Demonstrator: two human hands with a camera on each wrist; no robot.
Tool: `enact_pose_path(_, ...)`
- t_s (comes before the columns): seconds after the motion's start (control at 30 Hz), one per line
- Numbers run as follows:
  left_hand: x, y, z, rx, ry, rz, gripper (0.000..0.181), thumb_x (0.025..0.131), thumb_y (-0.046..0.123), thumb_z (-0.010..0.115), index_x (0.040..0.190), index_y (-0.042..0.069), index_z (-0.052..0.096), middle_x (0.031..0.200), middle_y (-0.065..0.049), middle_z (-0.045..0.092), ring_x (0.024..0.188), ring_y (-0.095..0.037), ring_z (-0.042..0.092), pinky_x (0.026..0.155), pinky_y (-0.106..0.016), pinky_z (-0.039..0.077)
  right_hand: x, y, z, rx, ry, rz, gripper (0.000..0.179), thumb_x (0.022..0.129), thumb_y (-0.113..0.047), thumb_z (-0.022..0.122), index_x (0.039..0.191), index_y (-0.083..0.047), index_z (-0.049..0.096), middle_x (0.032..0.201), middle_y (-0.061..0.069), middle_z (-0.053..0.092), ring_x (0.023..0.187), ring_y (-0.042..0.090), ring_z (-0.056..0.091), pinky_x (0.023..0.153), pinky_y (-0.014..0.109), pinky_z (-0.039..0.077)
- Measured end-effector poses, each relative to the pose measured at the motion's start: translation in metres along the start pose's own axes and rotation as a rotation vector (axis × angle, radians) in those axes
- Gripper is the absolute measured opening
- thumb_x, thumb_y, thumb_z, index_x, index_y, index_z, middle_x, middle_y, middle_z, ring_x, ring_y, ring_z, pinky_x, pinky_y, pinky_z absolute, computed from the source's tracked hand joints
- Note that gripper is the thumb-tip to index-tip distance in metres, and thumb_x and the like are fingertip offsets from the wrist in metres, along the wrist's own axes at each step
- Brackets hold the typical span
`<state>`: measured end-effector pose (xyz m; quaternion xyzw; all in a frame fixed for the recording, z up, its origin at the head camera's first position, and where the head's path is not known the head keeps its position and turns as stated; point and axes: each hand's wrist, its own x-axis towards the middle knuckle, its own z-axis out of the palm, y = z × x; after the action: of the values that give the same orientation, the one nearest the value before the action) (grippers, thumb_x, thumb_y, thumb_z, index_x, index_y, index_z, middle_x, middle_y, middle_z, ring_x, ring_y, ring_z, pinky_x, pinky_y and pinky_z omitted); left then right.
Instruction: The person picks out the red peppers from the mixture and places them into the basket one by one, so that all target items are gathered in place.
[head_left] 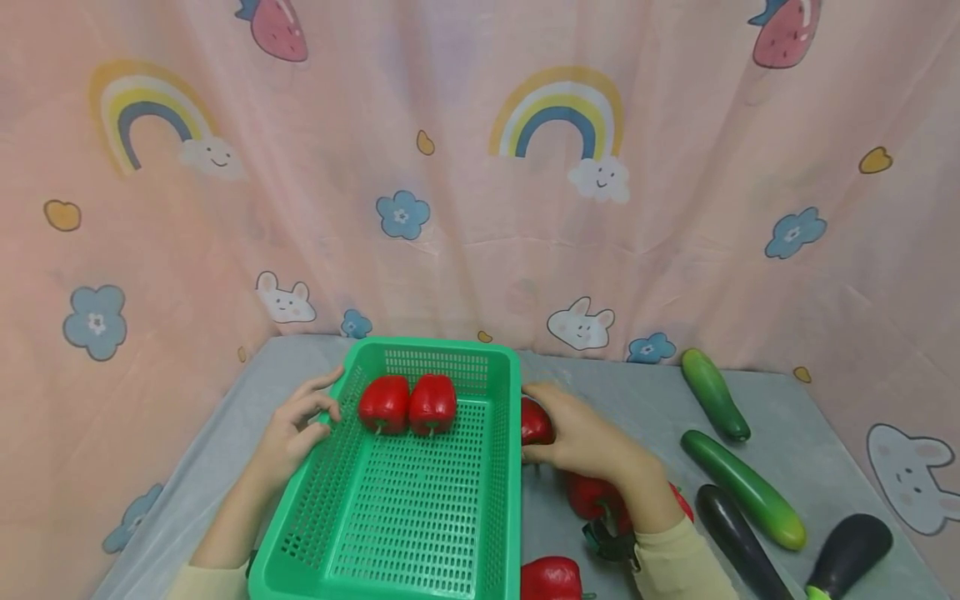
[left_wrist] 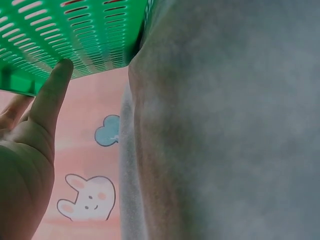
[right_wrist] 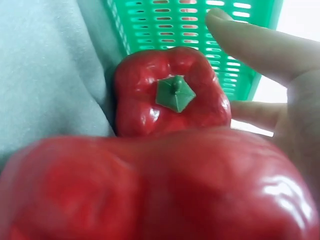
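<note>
A green plastic basket (head_left: 420, 508) has two red bell peppers (head_left: 432, 406) side by side at its far end. My left hand (head_left: 292, 429) lies against the basket's left rim. In the left wrist view its straight thumb (left_wrist: 52, 95) presses on the slotted outer wall. Outside the right wall, my right hand (head_left: 581, 437) spreads around another red bell pepper (head_left: 536, 423), partly hidden by hand and rim. The right wrist view shows that pepper's green stem, one finger (right_wrist: 255, 114) behind it and the thumb (right_wrist: 260, 45) stretched out straight, apart from it.
More red bell peppers lie right of the basket, one near the front (head_left: 551, 578) and others beneath the right forearm (head_left: 592, 497). Farther right are two green cucumbers (head_left: 742, 487), a long dark eggplant (head_left: 738, 537) and a rounder eggplant (head_left: 855, 550). A patterned curtain (head_left: 465, 267) hangs behind the grey-covered table.
</note>
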<state>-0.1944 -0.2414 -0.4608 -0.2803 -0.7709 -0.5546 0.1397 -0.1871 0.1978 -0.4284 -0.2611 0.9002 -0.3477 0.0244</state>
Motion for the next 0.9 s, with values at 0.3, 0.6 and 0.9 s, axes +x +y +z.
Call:
enact_pose_path(0.3, 0.0000, 0.0010, -0.0007, 0.005, -0.020, -0.027, 0.032, 0.084, -0.020, 0.053, 0.092, 0.008, 0.066, 0.161, -0.026, 0.050, 0.142, -0.017, 0.052, 0.103, -0.022, 0.045, 0.0017, 0.0067, 0.0088, -0.014, -0.038, -0.020, 0.084, 0.086, -0.038, 0.094, 0.159, -0.022, 0.056, 0.152, -0.005, 0.058, 0.131, 0.018, 0.057, 0.102, 0.048, 0.056)
enact_pose_path(0.6, 0.0008, -0.0005, -0.0004, 0.009, -0.029, -0.048, 0.031, 0.085, -0.018, 0.053, 0.092, 0.009, 0.066, 0.163, -0.022, 0.050, 0.144, -0.018, 0.050, 0.105, -0.023, 0.045, -0.0004, 0.0038, 0.0091, -0.034, -0.013, 0.079, 0.079, 0.085, -0.029, 0.096, 0.155, -0.019, 0.060, 0.151, 0.000, 0.059, 0.130, 0.024, 0.058, 0.097, 0.049, 0.060)
enact_pose_path(0.9, 0.0002, -0.0010, -0.0010, 0.017, -0.018, -0.031, 0.032, 0.084, -0.018, 0.053, 0.092, 0.010, 0.066, 0.162, -0.024, 0.051, 0.142, -0.019, 0.052, 0.098, -0.027, 0.046, -0.0006, 0.0039, 0.0103, -0.087, -0.019, 0.099, 0.083, 0.082, -0.033, 0.098, 0.154, -0.015, 0.061, 0.145, 0.003, 0.059, 0.124, 0.025, 0.059, 0.093, 0.046, 0.060)
